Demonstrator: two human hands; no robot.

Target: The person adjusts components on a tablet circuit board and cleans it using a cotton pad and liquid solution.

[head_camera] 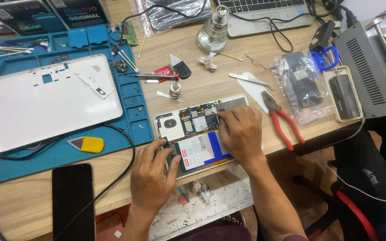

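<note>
Nearest my lens: left hand (152,172), palm down, fingers spread and pressed flat on the lower left corner of the opened tablet with its back removed (200,134); it grips nothing, only steadies. Right hand (241,133), fingers curled loosely, rests over the tablet's right half, fingertips (220,115) touching the blue circuit board (198,118) along the upper edge; I cannot tell whether they pinch anything. Tablet lies at the front edge of the light wooden workbench (27,196), its white-and-blue flat battery (200,151) between both hands.

Surrounding items:
- red-handled pliers (281,119), just right of the tablet
- white plastic tablet back cover (50,100) on a blue silicone repair mat (132,120), to the left
- yellow plastic pry wedge (87,144) on the mat
- black smartphone (72,198), face up, lower left
- glass alcohol lamp (213,29), far side
</note>
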